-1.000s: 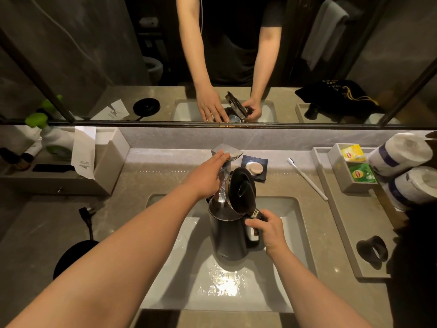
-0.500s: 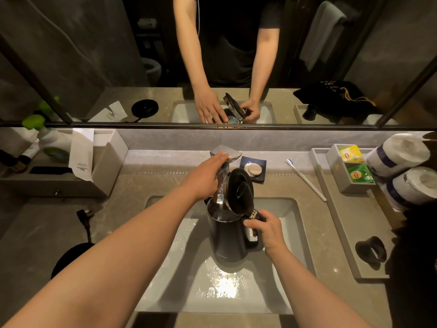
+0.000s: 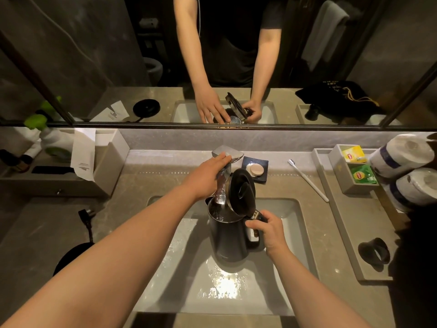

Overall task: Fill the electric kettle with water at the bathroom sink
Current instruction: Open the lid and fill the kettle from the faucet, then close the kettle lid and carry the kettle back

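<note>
A big mirror (image 3: 94, 55) is running along the wall, showing the person's arms & the kettle again. Below it the stone counter (image 3: 42, 233) is holding a white sink (image 3: 165, 275) w/ wet shiny spots on the bottom. The dark electric kettle (image 3: 227, 240) is sitting inside the sink, upright, lid (image 3: 241, 192) flipped up. Water (image 3: 221, 189) is pouring from the faucet (image 3: 228, 153) down into the open top. The left hand (image 3: 205, 176) is resting on the faucet handle, fingers lying flat on it, not curled. The right hand (image 3: 269, 230) is gripping the kettle handle tight. 2 toilet paper rolls (image 3: 402, 152) are lying at the far right, next to the tea bags (image 3: 360, 176). The round kettle base (image 3: 71, 256) is on the counter at left. A toothbrush (image 3: 307, 179) is lying right of the sink, & a small soap (image 3: 256, 169) is on a dark dish behind the lid.
</note>
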Tool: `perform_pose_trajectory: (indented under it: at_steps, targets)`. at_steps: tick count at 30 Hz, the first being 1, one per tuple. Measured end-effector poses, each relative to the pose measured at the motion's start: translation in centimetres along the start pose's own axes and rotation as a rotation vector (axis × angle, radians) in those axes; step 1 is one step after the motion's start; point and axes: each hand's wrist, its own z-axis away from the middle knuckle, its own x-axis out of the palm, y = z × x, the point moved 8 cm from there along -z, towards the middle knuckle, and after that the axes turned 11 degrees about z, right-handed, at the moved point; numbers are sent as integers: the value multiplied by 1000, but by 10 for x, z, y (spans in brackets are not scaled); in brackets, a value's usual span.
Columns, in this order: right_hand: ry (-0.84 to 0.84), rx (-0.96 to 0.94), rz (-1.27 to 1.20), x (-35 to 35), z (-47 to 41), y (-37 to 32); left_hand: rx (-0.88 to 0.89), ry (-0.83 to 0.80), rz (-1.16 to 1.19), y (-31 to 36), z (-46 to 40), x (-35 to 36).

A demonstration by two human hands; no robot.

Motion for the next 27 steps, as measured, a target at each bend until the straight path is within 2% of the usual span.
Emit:
perform_pose_trajectory:
  at_steps: [5,8,10,12,14,17,19,21,24,27]
  targets:
    - [-8,0,3,2,1,1,49,-34,-159,3,-1,-5]
    - [-12,-7,-10,2,2,1,112,-139,-408,8,-2,2]
    - [-16,-9,-20,3,4,1,104,-192,-450,6,-1,7]
    - [-12,-2,-32,1,5,2,70,-209,-356,5,-2,7]
    - [-11,4,-39,-2,8,4,1,-152,-112,6,-2,2]
    - [-4,6,-37,-9,15,5,-59,148,283,11,10,-18]
    - [5,2,-36,-16,21,5,-17,265,407,21,28,-22]
    - [16,-4,-35,-24,29,4,63,243,443,39,45,-17]
    - [34,-23,-40,-37,44,-3,171,180,346,66,65,-6]
    - [61,-34,-56,-51,61,-11,194,215,320,83,78,-7]
